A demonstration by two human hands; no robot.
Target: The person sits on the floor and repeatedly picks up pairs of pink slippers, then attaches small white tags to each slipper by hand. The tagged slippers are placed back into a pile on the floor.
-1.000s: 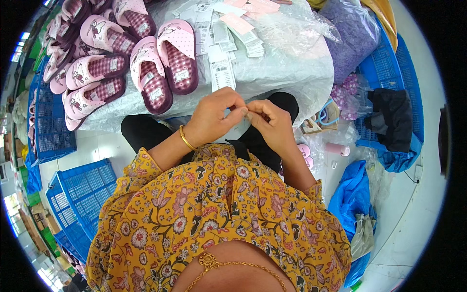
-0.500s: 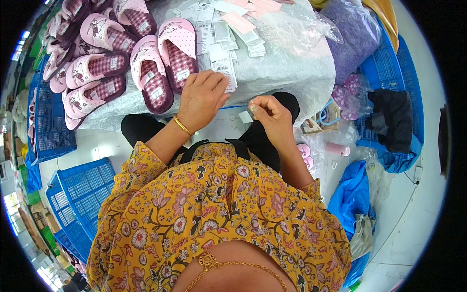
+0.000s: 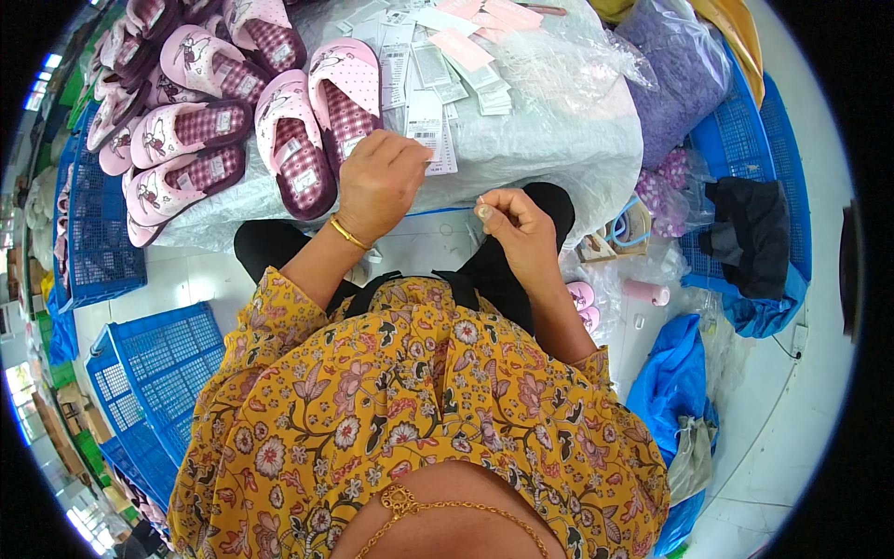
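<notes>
My left hand (image 3: 380,179), a gold bangle at its wrist, is closed with the fingers curled at the table's near edge. Its fingertips overlap the lower end of white printed tags (image 3: 424,121); whatever they pinch is hidden. Just left of that hand stands a pair of pink slippers with checked insoles: the nearer slipper (image 3: 307,177) and its mate (image 3: 346,79), partly covered by my fingers. Above my right thigh, my right hand (image 3: 518,226) is closed in a pinch. A tiny pale bit shows at its thumb and fingertip, too small to name.
More pink slippers (image 3: 191,130) are piled at the left of the plastic-covered table (image 3: 559,130). Loose tags and pink cards (image 3: 463,48) lie at its back. Blue crates (image 3: 158,363) stand at the left; a purple bagged bundle (image 3: 675,74) and a small box (image 3: 629,233) are at the right.
The small white piece seen by my right fingertips no longer shows clearly. My left fingers have curled in more tightly, and my right hand has shifted slightly.
</notes>
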